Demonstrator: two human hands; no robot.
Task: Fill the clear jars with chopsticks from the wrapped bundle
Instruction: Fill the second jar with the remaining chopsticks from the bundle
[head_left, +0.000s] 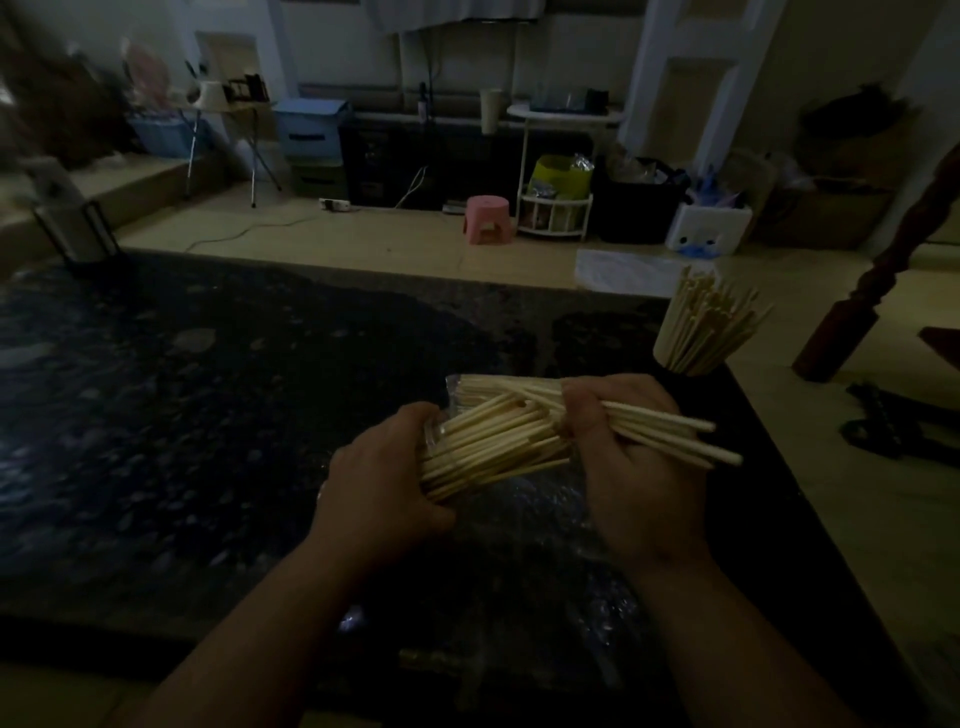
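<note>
1. A person works at a dark table (234, 395) in a dim room. Both hands are busy at the lower centre of the frame.
2. The left hand (384, 483) grips the wrapped bundle (488, 447) of pale chopsticks, fingers curled round its near end, and holds it just above the tabletop.
3. The right hand (639, 457) is closed round a handful (675, 435) of chopsticks. Their ends jut out toward the right of the frame, and their other ends are within the bundle.
4. One jar (691, 338) stands at the right edge of the table, well apart from the hands. It is packed with upright chopsticks that fan out at the top. No other jar can be made out in the gloom.
5. The sticks appear light, stiff and smooth. A loose fistful is likely to slide and splay, so a firm hold near the middle of their length should keep them together. The wrapped end looks slick and probably calls for a full grip.
6. Tipping the handful upright before it is lowered seems the safest way into a jar.
</note>
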